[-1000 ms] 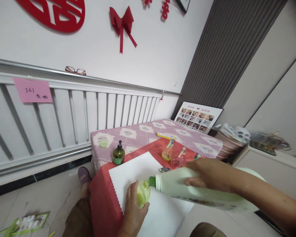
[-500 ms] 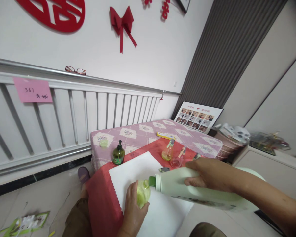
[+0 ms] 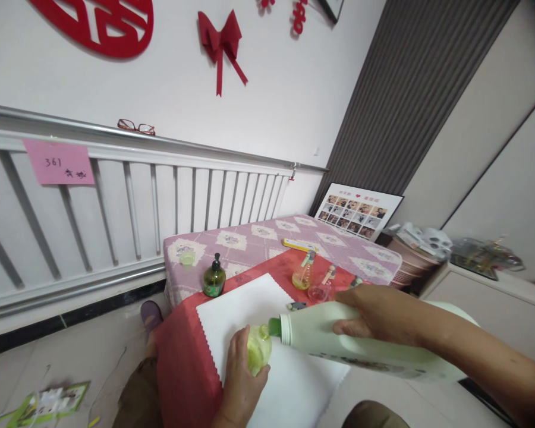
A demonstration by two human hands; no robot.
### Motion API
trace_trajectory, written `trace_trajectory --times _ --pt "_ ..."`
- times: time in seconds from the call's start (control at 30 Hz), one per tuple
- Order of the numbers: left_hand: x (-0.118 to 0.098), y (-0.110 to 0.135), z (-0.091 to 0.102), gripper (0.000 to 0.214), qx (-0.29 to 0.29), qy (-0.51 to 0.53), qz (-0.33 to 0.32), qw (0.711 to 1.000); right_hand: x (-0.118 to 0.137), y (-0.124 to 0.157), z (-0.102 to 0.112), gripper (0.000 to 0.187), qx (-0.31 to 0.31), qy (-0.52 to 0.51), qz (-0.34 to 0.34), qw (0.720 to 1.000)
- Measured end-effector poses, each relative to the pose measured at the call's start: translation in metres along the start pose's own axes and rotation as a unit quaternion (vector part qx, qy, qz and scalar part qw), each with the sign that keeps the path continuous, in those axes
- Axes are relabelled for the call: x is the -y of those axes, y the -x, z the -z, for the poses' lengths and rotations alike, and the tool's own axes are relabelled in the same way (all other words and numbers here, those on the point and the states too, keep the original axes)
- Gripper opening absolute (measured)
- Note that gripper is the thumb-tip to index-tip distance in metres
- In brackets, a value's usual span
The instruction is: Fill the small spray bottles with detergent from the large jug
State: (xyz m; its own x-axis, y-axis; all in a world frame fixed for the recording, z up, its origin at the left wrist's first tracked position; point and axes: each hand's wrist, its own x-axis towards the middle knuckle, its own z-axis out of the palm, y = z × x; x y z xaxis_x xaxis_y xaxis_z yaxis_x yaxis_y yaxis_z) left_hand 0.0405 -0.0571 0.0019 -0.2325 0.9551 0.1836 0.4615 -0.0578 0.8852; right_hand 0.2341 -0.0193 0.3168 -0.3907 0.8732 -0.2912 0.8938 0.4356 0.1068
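My left hand [image 3: 243,374] is closed around a small clear bottle [image 3: 259,352] with yellow-green liquid in it, over the white mat [image 3: 289,389]. In my right hand [image 3: 374,315] is a large pale-green jug [image 3: 314,327], tipped nearly on its side. Its dark-green spout [image 3: 274,327] meets the mouth of the small bottle; whether liquid is flowing cannot be made out. Beyond the mat stand a clear spray bottle [image 3: 302,276] with some yellow liquid and a pinkish spray bottle [image 3: 321,290]. A dark-green pump bottle [image 3: 214,278] stands left of the mat.
A red cloth [image 3: 182,356] lies under the mat on a table with a purple patterned cover [image 3: 232,238]. A light-green cap or cup [image 3: 188,257] and a yellow-edged box [image 3: 299,244] rest there. A grey sprayer head [image 3: 296,306] lies near the jug. A radiator [image 3: 187,196] runs behind.
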Motion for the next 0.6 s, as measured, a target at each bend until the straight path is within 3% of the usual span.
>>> trace_trajectory --times 0.6 --pt "0.0013 -0.0008 -0.0006 0.081 0.004 0.005 0.003 1.0 0.0003 -0.0016 0.0004 0.03 -0.004 0.002 0.001 1.0"
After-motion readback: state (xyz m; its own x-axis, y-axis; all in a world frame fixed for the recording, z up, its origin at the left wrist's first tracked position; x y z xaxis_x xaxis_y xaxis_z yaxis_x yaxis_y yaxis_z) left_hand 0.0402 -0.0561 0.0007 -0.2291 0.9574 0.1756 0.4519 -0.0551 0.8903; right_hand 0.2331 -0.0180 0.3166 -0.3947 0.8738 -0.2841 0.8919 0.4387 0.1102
